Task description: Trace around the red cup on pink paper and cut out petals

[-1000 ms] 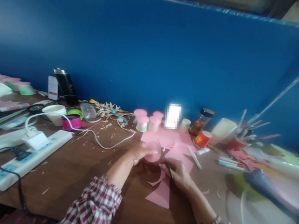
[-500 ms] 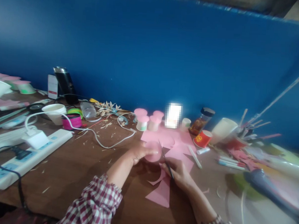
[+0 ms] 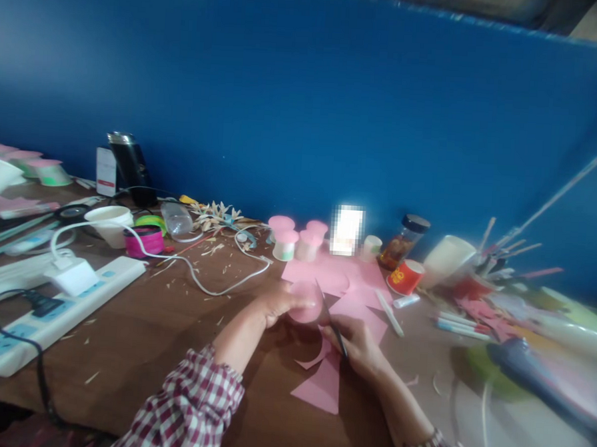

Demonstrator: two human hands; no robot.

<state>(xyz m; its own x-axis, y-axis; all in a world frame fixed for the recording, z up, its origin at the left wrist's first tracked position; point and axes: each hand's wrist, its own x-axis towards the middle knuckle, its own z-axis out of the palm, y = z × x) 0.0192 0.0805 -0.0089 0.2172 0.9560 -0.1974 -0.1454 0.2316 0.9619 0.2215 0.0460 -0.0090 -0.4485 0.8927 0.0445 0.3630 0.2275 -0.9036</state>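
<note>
My left hand [image 3: 277, 302] is closed on a round pink paper disc [image 3: 304, 310], with the thumb lying on top of it. My right hand [image 3: 356, 346] grips a pair of scissors [image 3: 338, 336] with dark handles, whose thin blades point up along the disc's right edge. A curved pink offcut [image 3: 316, 354] hangs or lies just below the disc. Closer to me, a larger pink scrap [image 3: 323, 385] is on the table. Pink paper sheets [image 3: 318, 272] spread beyond both hands.
Several pink-topped paper cups [image 3: 284, 246] stand behind the sheets. To the right are a lidded jar [image 3: 402, 242], a red paper cup [image 3: 404, 277], a white stick [image 3: 390, 314] and markers [image 3: 460, 325]. A power strip [image 3: 81, 312] and white cable [image 3: 215, 292] occupy the left side.
The scissors' blades have shifted slightly at the disc's edge and look closer together. Both hands stay almost where they were.
</note>
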